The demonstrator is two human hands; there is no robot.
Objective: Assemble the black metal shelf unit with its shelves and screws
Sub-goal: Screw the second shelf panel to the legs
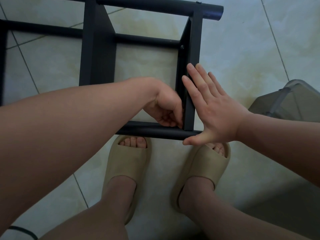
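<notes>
Fingers [200, 80] of right hand [216, 115] — straight, spread, flat against outer face of shelf [194, 49]. Left hand [164, 108] — fingers curled at inner corner where shelf meets tube [152, 131]; whether they pinch anything cannot be told. Unit [98, 49] lies on tiled floor [242, 49], just beyond slippers [128, 163].

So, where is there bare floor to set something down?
Bare tile inside the frame, between its shelves, and right of it, beyond the bin. Crowded at the near corner: left hand, right hand, slippers below.
</notes>
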